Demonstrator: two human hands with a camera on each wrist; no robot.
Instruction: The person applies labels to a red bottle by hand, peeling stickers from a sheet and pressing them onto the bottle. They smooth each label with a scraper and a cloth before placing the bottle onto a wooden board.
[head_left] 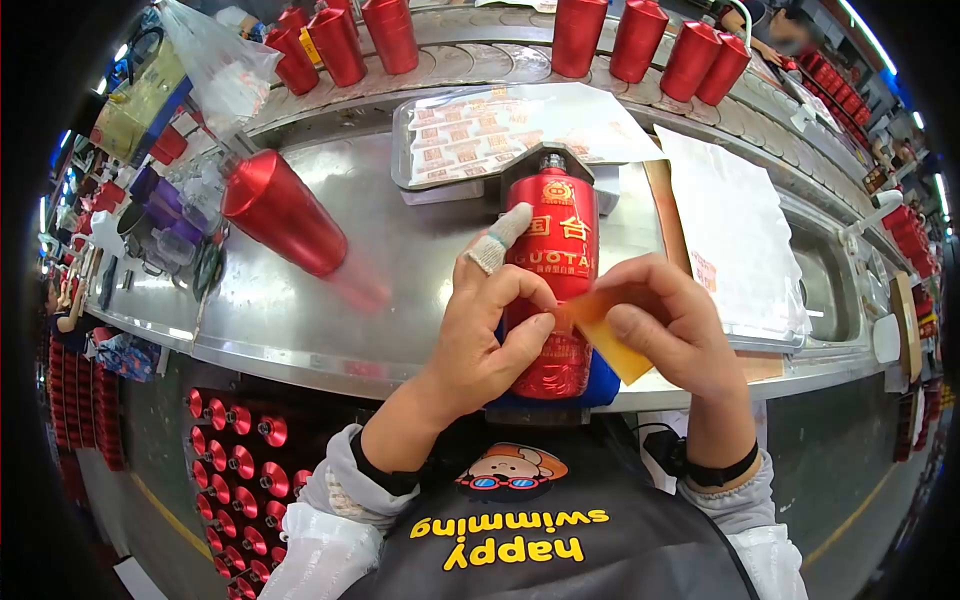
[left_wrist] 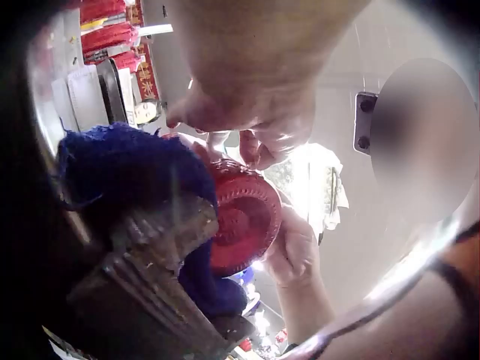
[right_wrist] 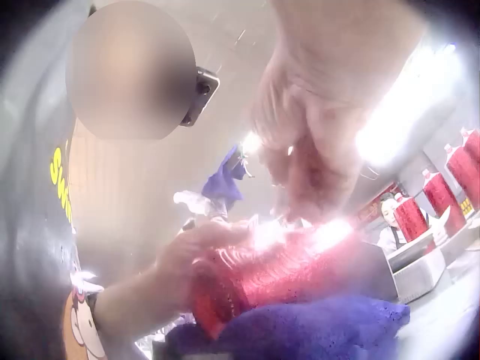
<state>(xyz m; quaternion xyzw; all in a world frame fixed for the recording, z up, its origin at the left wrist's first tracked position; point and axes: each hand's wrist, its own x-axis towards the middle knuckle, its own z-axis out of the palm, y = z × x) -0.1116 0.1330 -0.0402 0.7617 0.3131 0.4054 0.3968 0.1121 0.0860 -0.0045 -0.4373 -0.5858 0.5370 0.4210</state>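
The red bottle (head_left: 560, 280) carries the gold characters "国台" and below them "GUOTAI". The person's dark apron (head_left: 540, 545) reads "happy swimming" in yellow letters.

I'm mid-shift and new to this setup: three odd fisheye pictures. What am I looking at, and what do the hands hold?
There is no machine here, just a person's two bare hands. The wide picture comes from a head camera looking down. The other two come from the wrists and are close and blurry. On the steel bench lie a tray of label sheets and a second bottle. The left hand grips a red bottle lying on a blue cloth. The right hand pinches an orange card against it.
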